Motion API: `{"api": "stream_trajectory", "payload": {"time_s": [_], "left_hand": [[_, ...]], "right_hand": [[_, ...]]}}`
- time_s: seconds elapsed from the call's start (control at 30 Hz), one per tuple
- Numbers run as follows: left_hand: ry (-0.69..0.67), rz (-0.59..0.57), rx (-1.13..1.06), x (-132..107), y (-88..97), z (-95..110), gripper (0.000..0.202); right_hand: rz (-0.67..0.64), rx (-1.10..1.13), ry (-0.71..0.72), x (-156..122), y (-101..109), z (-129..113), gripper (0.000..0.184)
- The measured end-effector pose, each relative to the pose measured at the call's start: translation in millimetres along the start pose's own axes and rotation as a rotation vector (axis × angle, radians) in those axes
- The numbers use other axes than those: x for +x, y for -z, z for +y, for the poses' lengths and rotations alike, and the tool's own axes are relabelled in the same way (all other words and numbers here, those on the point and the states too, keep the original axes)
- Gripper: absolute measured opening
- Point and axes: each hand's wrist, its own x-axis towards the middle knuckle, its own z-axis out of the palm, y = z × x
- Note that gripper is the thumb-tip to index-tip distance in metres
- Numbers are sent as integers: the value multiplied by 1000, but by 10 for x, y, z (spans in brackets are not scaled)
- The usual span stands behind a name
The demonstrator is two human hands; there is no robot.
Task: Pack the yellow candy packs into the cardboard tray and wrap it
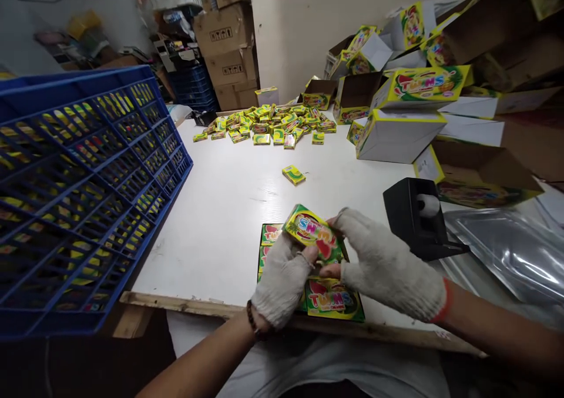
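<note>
Both my hands wear whitish knit gloves with bare fingertips. Between them is a small green and yellow printed box, tilted, with coloured lettering and a watermelon picture. My left hand grips its near left side, thumb on the printed face. My right hand closes on its right end, fingers at the top corner and thumb below. Underneath, at the table's front edge, lies an open carton holding similar boxes in rows, such as a "Twins" box. My hands hide part of the carton.
A single small box lies mid-table, with a heap of them behind. At left a blue plastic crate holds many more. On the right are a black tape dispenser, clear plastic sheeting and stacked display cartons.
</note>
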Motion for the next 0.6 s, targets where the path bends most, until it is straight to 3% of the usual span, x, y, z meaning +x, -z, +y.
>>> {"api": "stream_trajectory", "payload": {"time_s": [0.07, 0.13, 0.2, 0.27, 0.33, 0.4, 0.47, 0.6], "left_hand": [[-38, 17, 256, 102, -34, 106, 29], [-70, -113, 599, 189, -3, 202, 26], [-105, -274, 854, 269, 42, 259, 27], [-121, -308, 964, 343, 65, 249, 33], [-122, -250, 979, 404, 62, 165, 38], [-124, -191, 925, 441, 39, 35, 30], [-116, -129, 791, 455, 1, -86, 18], [-59, 7, 566, 473, -92, -183, 5]], "right_hand": [[14, -5, 69, 69, 71, -83, 23], [24, 62, 139, 148, 161, -76, 29], [-69, 147, 169, 194, 195, 7, 40], [-187, 197, 76, 185, 132, 135, 40], [-253, 224, -118, 128, -2, 274, 29], [-294, 265, -282, 57, -143, 392, 19], [-306, 317, -337, 16, -234, 477, 18], [-197, 349, -388, 146, -251, 639, 21]]}}
